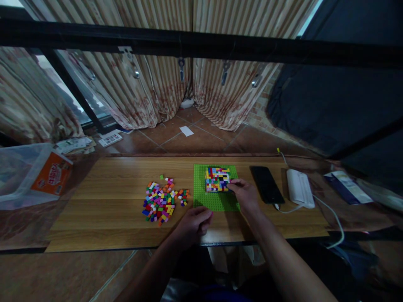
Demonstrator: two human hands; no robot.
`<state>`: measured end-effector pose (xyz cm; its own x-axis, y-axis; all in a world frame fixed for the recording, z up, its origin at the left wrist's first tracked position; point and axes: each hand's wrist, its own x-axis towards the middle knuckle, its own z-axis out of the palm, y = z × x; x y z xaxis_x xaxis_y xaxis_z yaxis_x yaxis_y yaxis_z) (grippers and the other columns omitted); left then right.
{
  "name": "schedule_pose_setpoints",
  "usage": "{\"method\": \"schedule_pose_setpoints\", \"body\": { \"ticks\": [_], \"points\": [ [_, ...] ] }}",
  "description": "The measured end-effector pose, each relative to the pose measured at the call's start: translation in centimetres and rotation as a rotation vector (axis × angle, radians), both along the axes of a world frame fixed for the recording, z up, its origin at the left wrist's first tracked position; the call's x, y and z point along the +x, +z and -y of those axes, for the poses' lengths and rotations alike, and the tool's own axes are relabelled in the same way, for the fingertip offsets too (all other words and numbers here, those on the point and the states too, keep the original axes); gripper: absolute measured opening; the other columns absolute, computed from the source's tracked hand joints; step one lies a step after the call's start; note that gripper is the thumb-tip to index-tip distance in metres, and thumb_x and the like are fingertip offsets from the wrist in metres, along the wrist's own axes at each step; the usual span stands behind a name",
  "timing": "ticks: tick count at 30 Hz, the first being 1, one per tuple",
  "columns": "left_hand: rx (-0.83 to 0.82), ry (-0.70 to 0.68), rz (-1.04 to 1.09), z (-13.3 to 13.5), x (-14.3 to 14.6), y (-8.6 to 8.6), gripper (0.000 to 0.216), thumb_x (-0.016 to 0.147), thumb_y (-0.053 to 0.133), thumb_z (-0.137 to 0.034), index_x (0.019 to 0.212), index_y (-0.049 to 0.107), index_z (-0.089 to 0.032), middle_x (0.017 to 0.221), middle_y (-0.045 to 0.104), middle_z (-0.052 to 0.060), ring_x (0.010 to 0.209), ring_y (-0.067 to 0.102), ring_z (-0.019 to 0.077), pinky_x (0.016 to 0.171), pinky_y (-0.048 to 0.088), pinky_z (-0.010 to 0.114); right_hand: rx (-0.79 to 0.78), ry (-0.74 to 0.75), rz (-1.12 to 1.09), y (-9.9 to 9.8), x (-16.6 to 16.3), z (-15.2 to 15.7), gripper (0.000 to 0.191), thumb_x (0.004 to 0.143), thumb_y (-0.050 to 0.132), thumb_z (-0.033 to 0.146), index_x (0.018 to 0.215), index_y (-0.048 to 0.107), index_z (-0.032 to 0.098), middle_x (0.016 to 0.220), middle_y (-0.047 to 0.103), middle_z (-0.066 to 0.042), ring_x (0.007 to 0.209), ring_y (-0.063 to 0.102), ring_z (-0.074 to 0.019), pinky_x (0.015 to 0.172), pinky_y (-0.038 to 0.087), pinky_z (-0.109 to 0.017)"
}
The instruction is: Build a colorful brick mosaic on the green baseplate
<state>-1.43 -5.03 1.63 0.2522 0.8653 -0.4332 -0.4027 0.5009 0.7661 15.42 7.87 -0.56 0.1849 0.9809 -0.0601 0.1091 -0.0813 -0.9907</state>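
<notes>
A multicoloured block of building bricks (211,184) stands on a green studded baseplate (200,201), with an opening in its top. My right hand (247,195) reaches over the baseplate from the right. Its thumb and fingers pinch at the right front corner of the block, on a small brick mostly hidden by the fingertips. Near the baseplate's front edge, my left hand (193,224) is closed, with thumb and index finger together. A speck of pink, apparently a small brick, shows at its fingertips. Left of the baseplate lies a loose pile of small coloured bricks (160,201).
The wooden table (113,201) carries a black phone (267,184) and a white power bank (300,188) joined by a cable, both right of the baseplate. A clear plastic bin (25,176) stands at the left. A dark metal bar (201,42) crosses beyond the table, before striped curtains.
</notes>
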Motion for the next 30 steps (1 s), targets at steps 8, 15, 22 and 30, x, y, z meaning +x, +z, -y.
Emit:
{"method": "schedule_pose_setpoints", "body": {
  "ticks": [8,15,22,30],
  "points": [
    [0.040,0.049,-0.047,0.3,0.3,0.0,0.034,0.080,0.064,-0.048,0.068,0.054,-0.017,0.053,0.038,-0.006,0.045,0.026,0.0056,0.046,0.015,0.022,0.074,-0.053,0.016,0.5,0.8,3.5,0.037,0.061,0.078,0.046,0.084,0.069,0.018,0.083,0.072,-0.006,0.073,0.064,-0.0198,0.069,0.051,-0.035],
    [0.045,0.059,-0.037,0.0,0.3,-0.3,0.035,0.077,0.067,-0.049,0.074,0.058,-0.016,0.062,0.048,-0.004,0.046,0.031,0.0048,0.045,0.018,0.021,0.090,0.341,0.136,0.9,-0.9,10.4,0.023,0.083,0.064,0.040,0.095,0.073,0.022,0.095,0.070,-0.006,0.092,0.065,-0.0217,0.083,0.051,-0.037],
    [0.060,0.065,-0.010,0.1,0.4,-0.6,0.040,0.075,0.069,-0.053,0.073,0.053,-0.016,0.055,0.039,-0.008,0.044,0.028,0.0039,0.044,0.017,0.021,0.096,0.436,0.122,1.5,-1.9,11.1,0.019,0.086,0.062,0.036,0.096,0.073,0.024,0.092,0.069,-0.004,0.091,0.064,-0.0200,0.084,0.050,-0.034],
    [0.014,0.058,0.004,0.0,0.3,-0.8,0.041,0.075,0.067,-0.054,0.077,0.057,-0.014,0.062,0.049,-0.004,0.044,0.031,0.0031,0.044,0.017,0.021,0.186,0.360,0.162,1.0,-1.3,9.8,0.018,0.084,0.064,0.040,0.088,0.075,0.025,0.091,0.069,-0.004,0.089,0.063,-0.0204,0.081,0.050,-0.035]
  ]
}}
